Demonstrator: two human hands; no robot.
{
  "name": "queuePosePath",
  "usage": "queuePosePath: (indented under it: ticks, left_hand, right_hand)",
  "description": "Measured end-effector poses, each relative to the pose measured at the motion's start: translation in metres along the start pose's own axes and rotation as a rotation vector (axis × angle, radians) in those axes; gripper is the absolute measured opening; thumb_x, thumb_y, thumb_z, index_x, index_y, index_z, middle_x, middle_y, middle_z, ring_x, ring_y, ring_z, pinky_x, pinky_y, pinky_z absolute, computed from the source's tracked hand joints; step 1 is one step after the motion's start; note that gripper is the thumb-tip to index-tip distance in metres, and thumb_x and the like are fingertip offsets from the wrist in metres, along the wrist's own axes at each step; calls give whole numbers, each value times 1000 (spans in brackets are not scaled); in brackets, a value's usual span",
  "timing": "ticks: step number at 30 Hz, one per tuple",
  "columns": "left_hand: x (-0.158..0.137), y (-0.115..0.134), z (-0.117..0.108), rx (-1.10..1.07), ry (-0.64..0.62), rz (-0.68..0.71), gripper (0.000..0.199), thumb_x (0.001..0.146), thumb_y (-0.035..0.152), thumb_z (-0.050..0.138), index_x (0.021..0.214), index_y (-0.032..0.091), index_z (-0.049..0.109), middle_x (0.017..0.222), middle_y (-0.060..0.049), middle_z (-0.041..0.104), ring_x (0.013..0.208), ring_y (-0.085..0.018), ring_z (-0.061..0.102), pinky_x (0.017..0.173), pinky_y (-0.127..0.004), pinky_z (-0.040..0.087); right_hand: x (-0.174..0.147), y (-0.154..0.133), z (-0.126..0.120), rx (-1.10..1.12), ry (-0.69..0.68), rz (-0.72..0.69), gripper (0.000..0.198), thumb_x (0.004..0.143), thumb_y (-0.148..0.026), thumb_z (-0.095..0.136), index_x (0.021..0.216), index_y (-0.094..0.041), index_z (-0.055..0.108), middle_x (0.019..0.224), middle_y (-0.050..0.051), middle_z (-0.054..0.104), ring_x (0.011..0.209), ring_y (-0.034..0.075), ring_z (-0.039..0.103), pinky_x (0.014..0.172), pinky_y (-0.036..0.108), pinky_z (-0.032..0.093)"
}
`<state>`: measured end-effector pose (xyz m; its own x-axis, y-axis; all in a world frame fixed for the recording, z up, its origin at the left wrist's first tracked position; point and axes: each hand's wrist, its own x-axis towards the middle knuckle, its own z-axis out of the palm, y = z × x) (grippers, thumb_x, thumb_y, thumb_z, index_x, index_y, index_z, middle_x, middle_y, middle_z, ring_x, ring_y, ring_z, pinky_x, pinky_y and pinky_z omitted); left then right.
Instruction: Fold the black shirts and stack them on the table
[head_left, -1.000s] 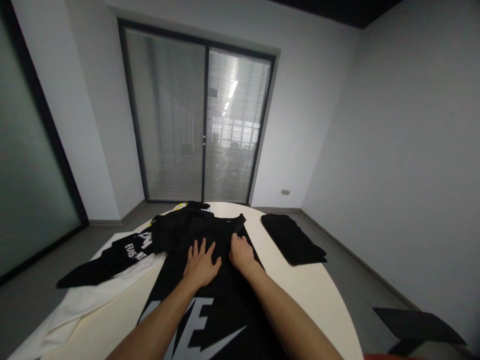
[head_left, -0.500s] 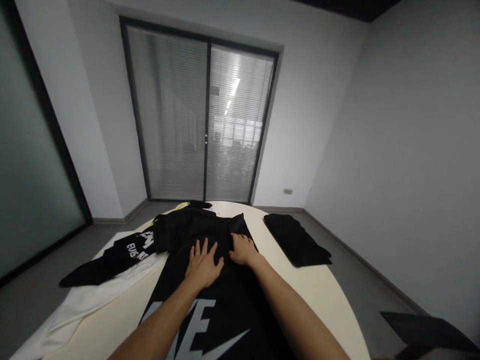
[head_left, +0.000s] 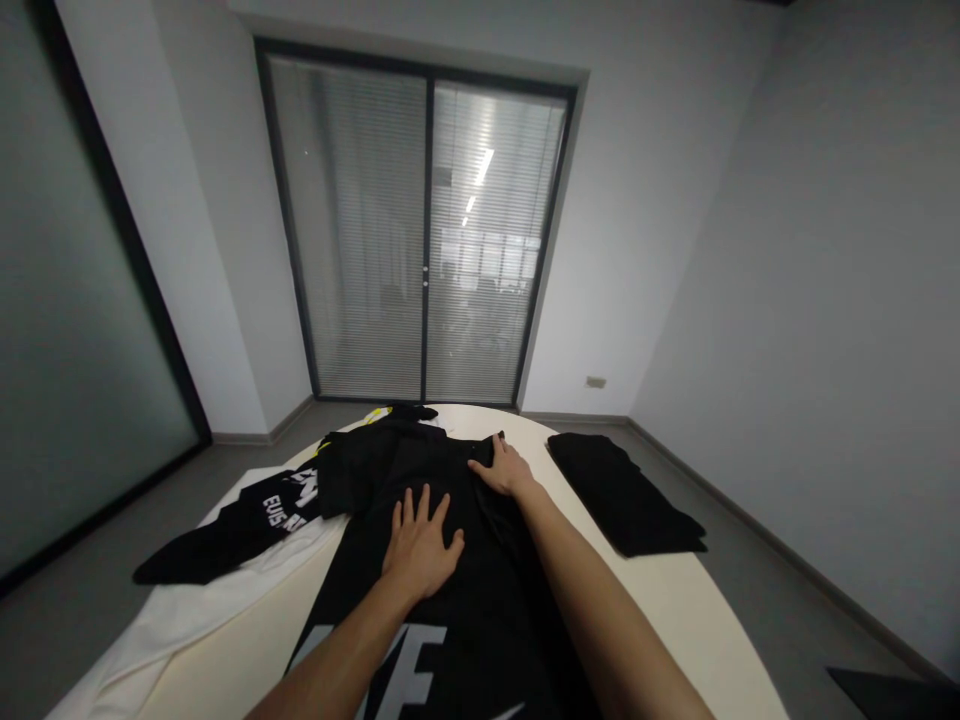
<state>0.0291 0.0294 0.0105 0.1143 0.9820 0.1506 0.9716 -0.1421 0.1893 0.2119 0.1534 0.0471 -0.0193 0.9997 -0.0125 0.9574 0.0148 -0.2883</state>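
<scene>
A black T-shirt (head_left: pixel 442 625) with large grey lettering and a swoosh lies spread on the table, its printed part toward me. My left hand (head_left: pixel 424 548) rests flat on the middle of the shirt, fingers spread. Farther up and to the right, my right hand (head_left: pixel 508 468) lies on the shirt's far right edge by the sleeve, thumb stretched away from the fingers. Part of the cloth under this hand is hidden by the palm and forearm.
A round cream table (head_left: pixel 679 600) carries everything. To the right lies a folded black garment (head_left: pixel 619 492). Left of the shirt, a black garment with white print (head_left: pixel 240 530) overlaps white cloth (head_left: pixel 202 615) that hangs off the edge. A dark chair part (head_left: pixel 892 692) shows lower right.
My right hand has moved outward and away from me, from the folded-in cloth to the shirt's right edge. My left hand stays flat on the shirt. The view has shifted slightly.
</scene>
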Motion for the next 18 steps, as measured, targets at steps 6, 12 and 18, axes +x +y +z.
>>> queuePosePath:
  ticks: [6,12,18]
  left_hand:
    - [2,1,-1,-5,-15,-8,66,90,54,43,150,28,41,162,-7,27,149,-38,16,119,-53,16]
    - [2,0,1,-23,1,0,66,89,54,43,150,28,41,161,-7,29,149,-38,17,119,-54,15]
    - [2,0,0,-16,-5,-1,67,89,53,43,150,27,40,162,-7,27,149,-37,16,119,-53,15]
  right_hand:
    - [24,-4,12,-84,-142,-28,97,82,-77,42,157,-19,21,165,12,9,151,33,5,117,56,10]
    - [31,2,15,-139,-129,47,93,83,-74,42,155,-18,26,163,15,16,150,37,8,115,60,4]
    - [17,-11,6,-171,-76,-30,85,84,-65,49,150,-12,35,158,19,28,147,35,19,116,52,15]
